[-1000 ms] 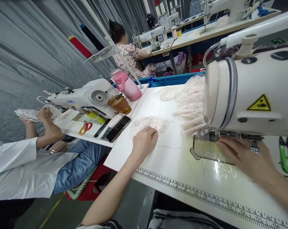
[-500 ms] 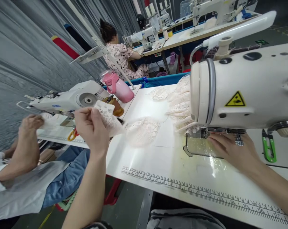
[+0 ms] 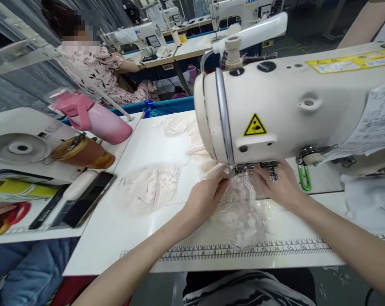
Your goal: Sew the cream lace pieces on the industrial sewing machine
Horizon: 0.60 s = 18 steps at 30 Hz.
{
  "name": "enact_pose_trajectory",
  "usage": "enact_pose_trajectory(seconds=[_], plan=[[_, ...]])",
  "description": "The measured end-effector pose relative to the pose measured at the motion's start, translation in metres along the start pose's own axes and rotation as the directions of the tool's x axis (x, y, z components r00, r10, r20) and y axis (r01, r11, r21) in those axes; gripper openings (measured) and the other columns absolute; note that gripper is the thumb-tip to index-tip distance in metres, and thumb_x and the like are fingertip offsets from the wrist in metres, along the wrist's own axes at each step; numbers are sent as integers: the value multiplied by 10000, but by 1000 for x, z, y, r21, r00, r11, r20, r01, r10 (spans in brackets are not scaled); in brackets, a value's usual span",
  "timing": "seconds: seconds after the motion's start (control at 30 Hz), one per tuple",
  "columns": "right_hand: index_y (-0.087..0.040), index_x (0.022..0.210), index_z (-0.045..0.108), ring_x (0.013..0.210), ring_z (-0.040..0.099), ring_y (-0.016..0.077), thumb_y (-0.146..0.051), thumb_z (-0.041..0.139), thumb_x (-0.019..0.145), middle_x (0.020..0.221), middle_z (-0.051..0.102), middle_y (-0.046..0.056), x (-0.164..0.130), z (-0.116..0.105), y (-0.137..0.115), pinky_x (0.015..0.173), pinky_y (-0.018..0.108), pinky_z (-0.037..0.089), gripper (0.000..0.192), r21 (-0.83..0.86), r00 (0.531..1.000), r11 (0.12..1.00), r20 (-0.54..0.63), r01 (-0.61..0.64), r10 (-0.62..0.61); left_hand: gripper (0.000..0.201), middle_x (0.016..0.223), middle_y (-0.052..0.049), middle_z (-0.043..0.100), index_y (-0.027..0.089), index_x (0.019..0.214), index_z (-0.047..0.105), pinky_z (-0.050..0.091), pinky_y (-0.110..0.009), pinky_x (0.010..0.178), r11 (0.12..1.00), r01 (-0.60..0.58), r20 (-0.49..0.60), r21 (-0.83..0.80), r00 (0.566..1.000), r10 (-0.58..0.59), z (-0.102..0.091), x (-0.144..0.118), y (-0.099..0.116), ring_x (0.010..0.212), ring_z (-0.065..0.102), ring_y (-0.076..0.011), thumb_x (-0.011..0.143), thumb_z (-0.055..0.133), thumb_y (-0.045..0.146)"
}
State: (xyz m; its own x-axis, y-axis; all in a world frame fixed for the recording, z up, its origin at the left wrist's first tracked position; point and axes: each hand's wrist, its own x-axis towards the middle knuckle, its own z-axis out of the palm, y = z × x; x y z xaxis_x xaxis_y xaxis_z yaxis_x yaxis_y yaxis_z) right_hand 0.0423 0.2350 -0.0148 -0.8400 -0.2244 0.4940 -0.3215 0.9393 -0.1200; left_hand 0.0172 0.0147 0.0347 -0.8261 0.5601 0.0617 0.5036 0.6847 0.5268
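Under the needle, hands [image 3: 208, 194] perhaps pinching lace [image 3: 240, 210].

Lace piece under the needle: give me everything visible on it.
The pale cream lace piece is thin, openwork fabric with a floral pattern and a scalloped edge. It lies flat but rumpled on the white sewing table, its far end tucked under the head of the cream sewing machine, its near end reaching the printed ruler strip. The left hand pinches its left edge; the right hand presses it from the right.
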Motion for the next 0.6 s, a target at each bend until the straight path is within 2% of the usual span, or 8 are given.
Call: enact_pose_trajectory(seconds=[0.07,0.1,0.13,0.2,0.23,0.3,0.43,0.6], plan=[[-192,886,738,652,574,195,-180,438,875,712,687,60,0,1,1,735,369,434,300,-23,1000,1000,-26,16,-17,159,787,-13,677,190,993,545,379,-245,433,961,-12,-71,277,997,33,8,-1,-4,526,577,-139,970,399,248],[-195,885,739,657,584,197,-164,430,867,718,694,58,-1,1,1,736,370,442,310,-27,999,999,-42,21,-23,169,845,-34,689,182,1019,552,396,-257,436,917,-36,-110,398,990,87,10,-2,-4,565,602,-159,970,403,243],[-203,902,739,669,597,196,-146,424,860,734,704,53,-1,1,0,741,369,450,323,-26,998,999,-53,30,-32,174,916,-57,695,172,1040,561,443,-276,471,869,-79,-138,489,976,167,11,-4,-3,648,636,-183,965,412,223],[-230,963,731,719,627,190,-119,424,850,780,720,37,-2,1,-3,758,362,460,346,-8,997,998,-50,62,-62,191,1045,-93,687,148,1067,581,540,-329,642,791,-209,-127,576,932,339,13,-7,1,873,658,-226,943,437,161],[-243,994,723,755,641,187,-108,428,848,812,727,29,-3,1,-5,764,356,461,356,2,996,997,-35,81,-81,205,1098,-106,677,134,1081,588,554,-353,743,768,-273,-100,579,912,399,15,-7,4,973,643,-239,934,447,145],[-261,1046,704,814,656,184,-94,432,852,911,733,21,-5,0,-9,748,341,461,373,20,993,993,9,118,-118,255,1188,-138,646,100,1142,582,541,-382,871,760,-348,-44,549,896,442,21,-8,7,1092,608,-257,932,459,176],[-305,1131,665,800,661,175,-155,431,900,1018,719,9,-6,-2,-12,641,306,468,362,50,991,997,120,57,-62,462,1350,-189,528,45,1315,480,479,-441,1001,790,-378,33,482,909,415,33,-11,4,1269,491,-300,936,446,308],[-336,1124,658,927,652,208,-212,403,941,1040,709,-12,-4,-6,-15,620,310,528,338,84,983,996,186,-21,5,562,1425,-188,438,17,1382,405,430,-453,1057,800,-422,106,426,901,420,32,-12,-7,1328,418,-305,898,432,303]])
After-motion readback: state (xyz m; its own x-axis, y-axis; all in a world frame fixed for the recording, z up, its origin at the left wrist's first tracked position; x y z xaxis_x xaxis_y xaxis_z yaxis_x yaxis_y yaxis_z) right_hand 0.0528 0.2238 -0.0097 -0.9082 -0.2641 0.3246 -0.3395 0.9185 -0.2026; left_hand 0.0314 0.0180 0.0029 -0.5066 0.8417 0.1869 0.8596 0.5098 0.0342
